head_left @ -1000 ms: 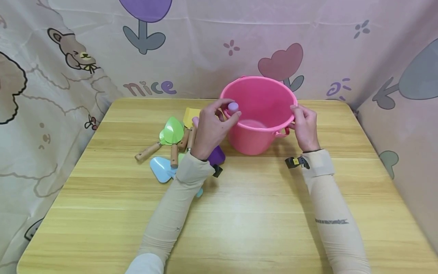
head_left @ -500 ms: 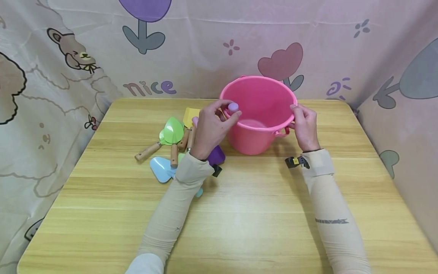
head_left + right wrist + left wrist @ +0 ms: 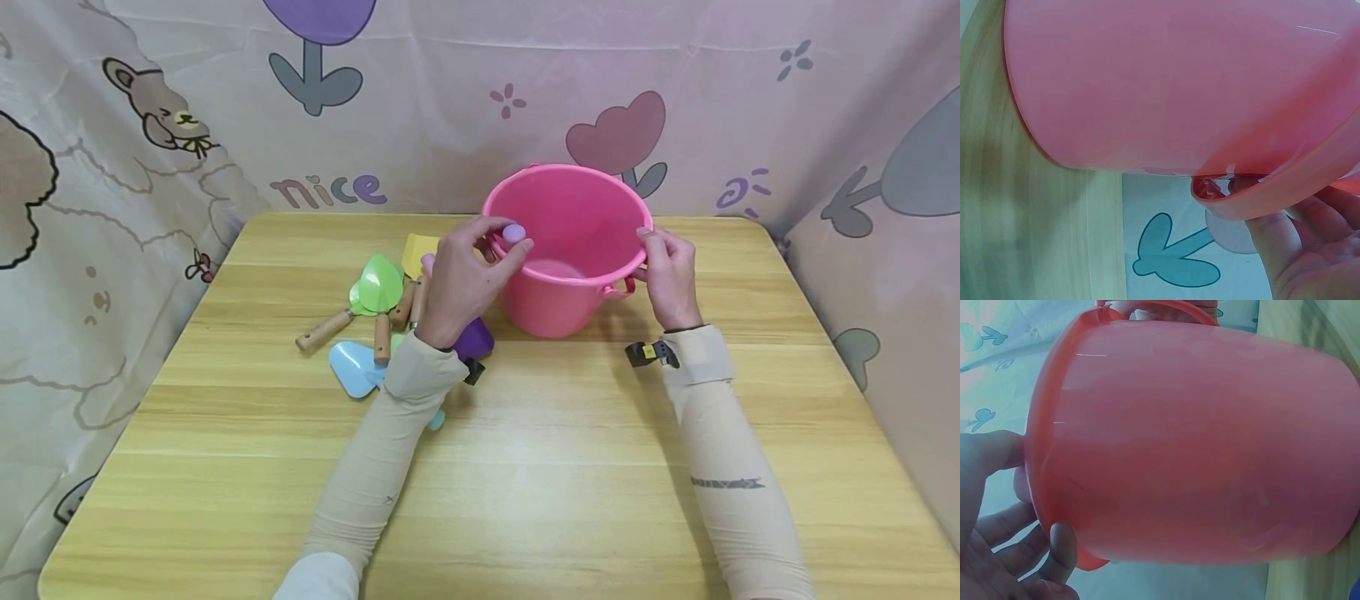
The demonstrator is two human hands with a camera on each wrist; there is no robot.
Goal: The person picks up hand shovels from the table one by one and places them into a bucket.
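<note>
A pink bucket (image 3: 551, 304) stands upright near the table's back edge, its mouth facing up. At its left rim my left hand (image 3: 468, 279) has thumb and index finger either side of a lilac rounded cylinder end (image 3: 513, 233); what lies below that end is hidden. The left wrist view shows this lilac piece (image 3: 1020, 484) between thumb and finger, with other fingers (image 3: 1063, 550) beside the rim. My right hand (image 3: 670, 279) grips the opposite rim, thumb on top. In the right wrist view, its fingers (image 3: 1319, 219) are at the pink carrying handle (image 3: 1272, 203).
Left of the bucket lie green toy shovels (image 3: 381, 283) with wooden handles, a light-blue shovel (image 3: 352, 369), a yellow piece (image 3: 420, 252) and a dark purple piece (image 3: 475, 340). My left arm partly covers this pile. A printed curtain (image 3: 450, 108) hangs behind the table (image 3: 562, 483).
</note>
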